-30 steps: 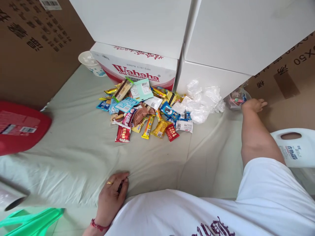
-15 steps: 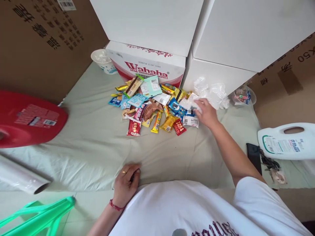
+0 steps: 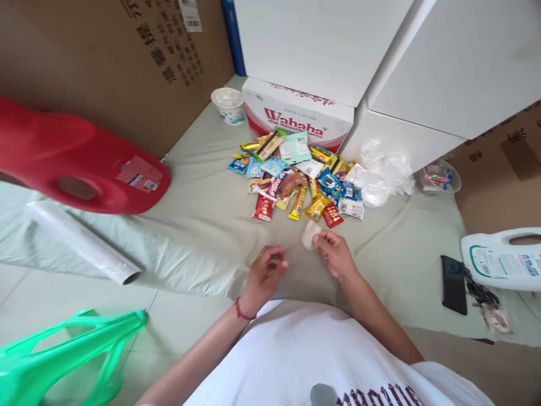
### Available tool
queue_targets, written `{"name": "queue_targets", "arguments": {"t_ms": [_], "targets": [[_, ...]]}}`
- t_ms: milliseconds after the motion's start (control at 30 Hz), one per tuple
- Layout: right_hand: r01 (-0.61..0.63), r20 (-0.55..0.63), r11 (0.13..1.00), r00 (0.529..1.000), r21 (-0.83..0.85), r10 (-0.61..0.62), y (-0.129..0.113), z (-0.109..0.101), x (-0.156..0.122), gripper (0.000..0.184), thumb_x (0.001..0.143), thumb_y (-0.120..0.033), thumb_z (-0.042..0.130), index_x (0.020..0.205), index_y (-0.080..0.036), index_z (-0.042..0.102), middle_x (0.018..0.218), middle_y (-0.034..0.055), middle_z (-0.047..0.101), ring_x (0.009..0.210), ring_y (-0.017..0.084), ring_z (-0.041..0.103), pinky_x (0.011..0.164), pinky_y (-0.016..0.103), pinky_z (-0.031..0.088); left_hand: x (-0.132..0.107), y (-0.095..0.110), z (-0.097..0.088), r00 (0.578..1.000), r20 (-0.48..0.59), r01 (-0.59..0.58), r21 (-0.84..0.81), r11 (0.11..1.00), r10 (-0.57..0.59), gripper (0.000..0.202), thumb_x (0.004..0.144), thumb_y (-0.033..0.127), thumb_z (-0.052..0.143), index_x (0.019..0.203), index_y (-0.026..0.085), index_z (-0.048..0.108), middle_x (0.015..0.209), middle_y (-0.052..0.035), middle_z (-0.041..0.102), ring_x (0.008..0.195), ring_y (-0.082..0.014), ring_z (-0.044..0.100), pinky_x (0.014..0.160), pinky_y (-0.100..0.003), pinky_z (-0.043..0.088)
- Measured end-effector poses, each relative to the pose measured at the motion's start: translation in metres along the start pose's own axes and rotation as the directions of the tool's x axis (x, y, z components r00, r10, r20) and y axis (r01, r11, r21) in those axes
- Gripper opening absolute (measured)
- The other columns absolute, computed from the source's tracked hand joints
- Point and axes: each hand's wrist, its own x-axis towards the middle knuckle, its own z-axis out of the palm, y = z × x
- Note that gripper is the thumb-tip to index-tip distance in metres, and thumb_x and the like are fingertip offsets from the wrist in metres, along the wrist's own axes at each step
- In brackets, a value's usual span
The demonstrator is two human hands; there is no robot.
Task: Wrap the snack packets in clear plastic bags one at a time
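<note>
Between the thumb and fingers of my right hand [image 3: 337, 254] is a small pale, translucent plastic bag [image 3: 311, 234], blurred and apparently folded. My left hand [image 3: 265, 276] hovers to its left, fingers curved and apart, holding nothing. Just beyond both hands lies a heap of wrapped snacks [image 3: 291, 177] in many colours. A red packet [image 3: 332, 215] and a yellow stick-shaped packet [image 3: 298, 204] are at its near edge. To the right of the heap is a loose pile of clear plastic bags [image 3: 382, 172].
A Wahaha carton [image 3: 296, 115] and white boxes stand behind the snacks. A paper cup [image 3: 229, 105] is back left, a clear bowl [image 3: 438, 176] back right. Red jug [image 3: 84, 163], plastic roll [image 3: 84, 239] and green stool [image 3: 76, 349] lie left; phone [image 3: 453, 285] and white jug [image 3: 502, 259] right.
My right hand has drawn back from the plastic bag pile towards me with a small bag in it. My left hand has lifted off the cloth and opened. The view has shifted left.
</note>
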Motion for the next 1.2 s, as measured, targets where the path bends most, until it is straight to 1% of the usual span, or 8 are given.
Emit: {"name": "queue_targets", "arguments": {"t_ms": [67,167,400,600,767,867,1067,1200], "targets": [[-0.062,0.107,0.998,0.992,0.013,0.06,0.014,0.016,-0.02,0.045,0.069,-0.059,0.082,0.072,-0.02,0.061,0.057,-0.0061,0.045,0.048,0.007,0.027,0.046,0.023,0.018,0.019,0.002,0.013,0.995,0.1,0.019,-0.085,0.996,-0.011,0.037,0.086,0.05,0.065,0.11,0.021,0.064,0.113,-0.0098,0.067,0.099,-0.0209,0.068,0.079,-0.032,0.057],[-0.106,0.156,0.989,0.984,0.1,0.089,0.015,0.017,-0.03,0.046,0.067,-0.057,0.086,0.074,-0.02,0.059,0.057,-0.0075,0.042,0.049,0.006,0.025,0.047,0.023,0.018,0.034,-0.004,0.026,0.982,0.184,0.082,-0.181,0.98,-0.048,0.033,0.085,0.052,0.065,0.091,0.019,0.065,0.088,-0.0044,0.066,0.084,-0.0181,0.064,0.078,-0.032,0.054],[-0.137,0.102,0.928,0.989,0.346,0.108,0.002,-0.016,-0.023,0.048,0.065,-0.047,0.091,0.071,-0.02,0.051,0.062,-0.0064,0.042,0.05,0.005,0.029,0.046,0.021,0.021,0.026,-0.015,0.017,0.961,0.087,0.273,-0.428,0.861,-0.262,0.036,0.084,0.057,0.065,0.083,0.021,0.057,0.084,-0.0018,0.06,0.076,-0.0152,0.057,0.067,-0.029,0.049],[-0.068,0.174,0.972,0.984,0.225,0.028,0.014,0.006,-0.024,0.043,0.074,-0.052,0.085,0.072,-0.02,0.056,0.062,-0.0056,0.043,0.053,0.007,0.032,0.049,0.022,0.026,0.02,-0.005,0.021,0.978,0.138,0.187,-0.233,0.954,-0.158,0.033,0.078,0.05,0.075,0.083,0.02,0.064,0.082,-0.0013,0.063,0.08,-0.0166,0.057,0.074,-0.029,0.045],[0.184,0.114,0.982,0.976,0.036,-0.187,0.017,0.011,-0.021,0.041,0.07,-0.049,0.088,0.094,-0.023,0.068,0.094,0.0014,0.064,0.085,0.015,0.055,0.072,0.026,0.046,0.023,-0.005,0.026,0.978,0.102,0.208,-0.429,0.879,-0.182,0.034,0.079,0.05,0.075,0.078,0.018,0.061,0.069,0.0031,0.057,0.068,-0.0119,0.05,0.069,-0.027,0.041],[0.092,0.119,0.995,0.988,0.048,-0.097,0.023,0.002,-0.017,0.039,0.067,-0.046,0.09,0.089,-0.022,0.07,0.085,0.0001,0.064,0.074,0.013,0.053,0.066,0.026,0.044,0.023,-0.005,0.022,0.965,0.17,0.262,-0.568,0.78,-0.2,0.034,0.076,0.047,0.08,0.078,0.017,0.063,0.074,0.002,0.06,0.072,-0.0114,0.054,0.071,-0.026,0.044],[-0.078,0.053,0.911,0.997,0.404,0.062,0.029,-0.017,-0.017,0.039,0.062,-0.038,0.093,0.082,-0.023,0.063,0.07,-0.005,0.052,0.057,0.008,0.04,0.053,0.023,0.037,0.021,-0.014,0.01,0.909,0.237,0.391,-0.766,0.511,-0.342,0.033,0.065,0.031,0.088,0.076,0.017,0.06,0.094,-0.0003,0.064,0.081,-0.0109,0.059,0.07,-0.024,0.052],[-0.143,0.106,0.911,0.988,0.387,0.11,0.03,-0.019,-0.022,0.041,0.061,-0.039,0.095,0.079,-0.021,0.063,0.064,-0.0067,0.045,0.054,0.006,0.033,0.05,0.021,0.03,0.016,-0.019,0.013,0.915,0.165,0.378,-0.671,0.638,-0.368,0.036,0.076,0.046,0.079,0.089,0.021,0.058,0.113,-0.0056,0.064,0.093,-0.017,0.063,0.074,-0.031,0.055]]}}
